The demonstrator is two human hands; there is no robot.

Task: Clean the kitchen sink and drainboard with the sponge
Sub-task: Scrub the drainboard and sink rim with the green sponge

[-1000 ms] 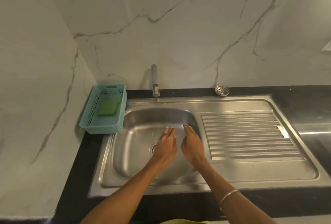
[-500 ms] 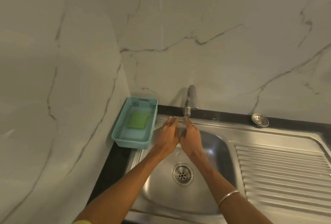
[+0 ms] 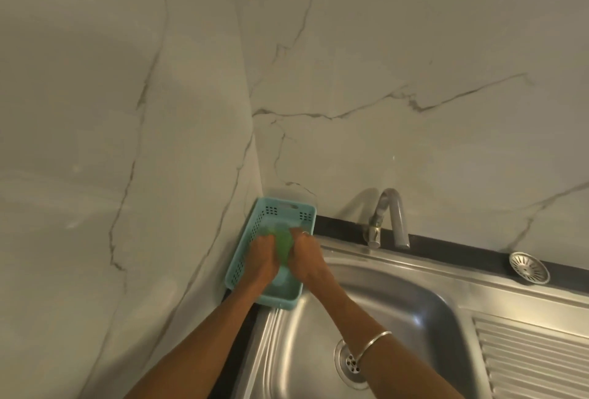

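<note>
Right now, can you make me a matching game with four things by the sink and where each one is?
Things:
1. sponge
2. basket
3. tap
4. loose strainer

Places:
A. on the dark counter strip at the right
B. in the corner, left of the sink
C. gripped by both hands over the basket
D. behind the sink bowl

Pairs: 1-C, 2-B, 3-D, 4-A

Bare forearms, no sleeves; thin silver bangle [image 3: 373, 345] on rt wrist, ring [image 3: 305, 233] on rt finger.

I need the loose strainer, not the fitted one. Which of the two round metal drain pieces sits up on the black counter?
The ribbed strainer right of the tap, on the black ledge. The other, the drain, is fitted in the basin floor.
</note>
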